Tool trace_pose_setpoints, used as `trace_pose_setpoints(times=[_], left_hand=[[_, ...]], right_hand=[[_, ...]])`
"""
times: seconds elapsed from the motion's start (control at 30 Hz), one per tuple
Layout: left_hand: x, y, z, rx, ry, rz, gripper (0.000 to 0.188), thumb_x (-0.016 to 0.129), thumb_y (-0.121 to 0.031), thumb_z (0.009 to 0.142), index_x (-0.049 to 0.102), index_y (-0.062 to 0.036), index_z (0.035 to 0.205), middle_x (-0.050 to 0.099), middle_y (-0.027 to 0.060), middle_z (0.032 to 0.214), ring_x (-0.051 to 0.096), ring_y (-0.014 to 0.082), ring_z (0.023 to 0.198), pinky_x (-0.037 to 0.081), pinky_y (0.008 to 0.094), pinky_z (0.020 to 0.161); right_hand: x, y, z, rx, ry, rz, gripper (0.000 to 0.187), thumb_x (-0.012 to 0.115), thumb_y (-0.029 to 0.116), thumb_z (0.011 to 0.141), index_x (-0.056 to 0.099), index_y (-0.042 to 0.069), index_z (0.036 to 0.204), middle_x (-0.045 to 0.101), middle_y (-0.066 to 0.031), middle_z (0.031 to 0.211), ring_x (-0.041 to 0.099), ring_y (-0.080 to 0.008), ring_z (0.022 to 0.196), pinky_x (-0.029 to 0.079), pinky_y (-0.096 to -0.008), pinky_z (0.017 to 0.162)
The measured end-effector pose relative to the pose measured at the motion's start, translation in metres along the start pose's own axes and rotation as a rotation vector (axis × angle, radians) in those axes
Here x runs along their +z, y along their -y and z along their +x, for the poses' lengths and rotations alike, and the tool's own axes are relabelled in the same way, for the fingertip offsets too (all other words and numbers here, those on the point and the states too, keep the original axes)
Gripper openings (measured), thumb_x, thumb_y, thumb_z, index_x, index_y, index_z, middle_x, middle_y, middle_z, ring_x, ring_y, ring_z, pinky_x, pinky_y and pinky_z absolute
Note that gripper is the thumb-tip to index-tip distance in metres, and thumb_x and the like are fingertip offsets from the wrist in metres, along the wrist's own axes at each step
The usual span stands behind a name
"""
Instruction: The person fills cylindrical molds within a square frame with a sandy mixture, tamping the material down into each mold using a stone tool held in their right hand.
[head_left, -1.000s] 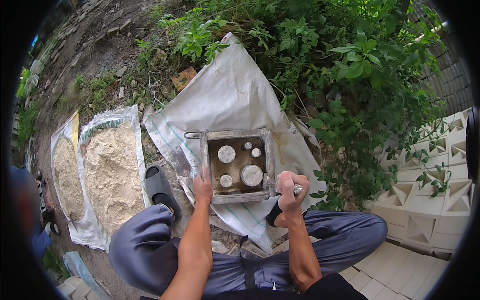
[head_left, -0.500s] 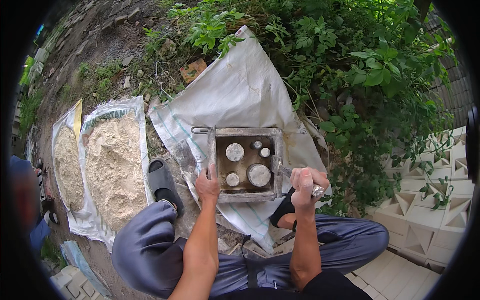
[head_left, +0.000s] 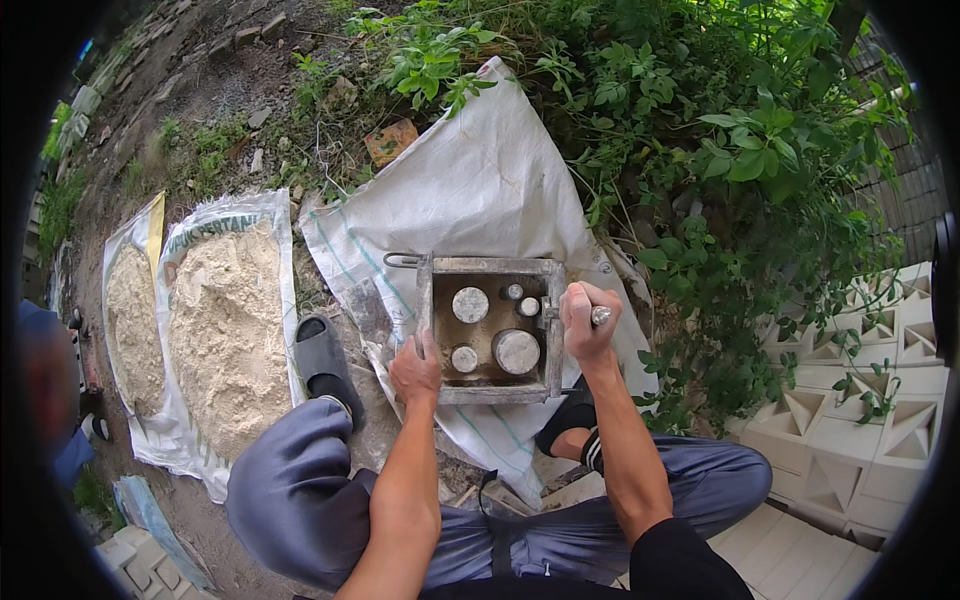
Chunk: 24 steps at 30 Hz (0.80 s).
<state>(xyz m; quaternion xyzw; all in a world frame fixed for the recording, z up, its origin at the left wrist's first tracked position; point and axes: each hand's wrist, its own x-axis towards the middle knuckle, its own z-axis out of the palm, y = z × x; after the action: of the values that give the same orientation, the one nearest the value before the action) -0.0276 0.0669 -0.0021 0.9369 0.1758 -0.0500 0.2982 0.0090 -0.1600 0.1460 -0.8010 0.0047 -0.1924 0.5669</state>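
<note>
A square, dusty grey box mould (head_left: pixel 498 266) lies in front of me with its top open. Several round posts with pale tops stand inside it; the widest post (head_left: pixel 517 352) is at the lower right, another wide post (head_left: pixel 470 305) at the upper left. My left hand (head_left: pixel 414 372) is closed on the mould's left wall near the lower corner. In my closed right hand (head_left: pixel 586 322) is the handle of a scraper-like tool (head_left: pixel 600 315). Its flat metal end meets the mould's right wall; my fist hides most of the handle.
A white woven sack (head_left: pixel 500 160) spreads under the mould. To the left, pale powder (head_left: pixel 225 330) is heaped on opened sacks. Leafy plants (head_left: pixel 690 120) crowd the far right, with white patterned blocks (head_left: pixel 830 430) stacked below. A person's blue sleeve (head_left: pixel 70 450) shows at the left edge.
My right hand has moved left and away from me, to the mould's right wall, with the tool turned in its grip. My left hand has stayed on the left wall.
</note>
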Motion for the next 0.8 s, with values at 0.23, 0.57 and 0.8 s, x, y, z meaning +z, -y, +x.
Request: trace_pose_setpoints(times=[0.23,0.57,0.8], left_hand=[[-0.003,-0.002,0.001,0.001,0.043,-0.026,0.051,0.044,-0.046,0.093,0.064,0.0002,0.085,0.064,0.0238,0.085,0.060,0.0434,0.078,0.045,0.0503,0.073],[-0.006,0.007,0.009,-0.062,0.198,-0.337,0.055,0.041,-0.048,0.095,0.064,0.0015,0.099,0.062,0.0299,0.090,0.057,0.0476,0.089,0.044,0.0486,0.078],[0.000,0.016,0.013,-0.065,0.258,-0.374,0.057,0.038,-0.048,0.096,0.063,0.0019,0.108,0.062,0.0301,0.097,0.057,0.0458,0.097,0.043,0.0467,0.084]], right_hand=[[-0.002,0.042,0.013,-0.130,-0.104,0.072,0.040,0.044,0.009,0.087,0.031,0.005,0.050,0.036,0.0002,0.044,0.028,-0.0072,0.037,0.021,-0.0269,0.037],[-0.007,0.030,0.032,0.034,-0.039,0.259,0.037,0.047,0.008,0.086,0.035,0.002,0.051,0.035,0.0019,0.045,0.032,-0.0057,0.040,0.022,-0.0286,0.039],[-0.004,-0.007,0.038,0.131,0.062,0.231,0.039,0.046,0.010,0.087,0.035,0.001,0.051,0.035,0.0018,0.045,0.032,-0.0066,0.040,0.022,-0.0289,0.040]])
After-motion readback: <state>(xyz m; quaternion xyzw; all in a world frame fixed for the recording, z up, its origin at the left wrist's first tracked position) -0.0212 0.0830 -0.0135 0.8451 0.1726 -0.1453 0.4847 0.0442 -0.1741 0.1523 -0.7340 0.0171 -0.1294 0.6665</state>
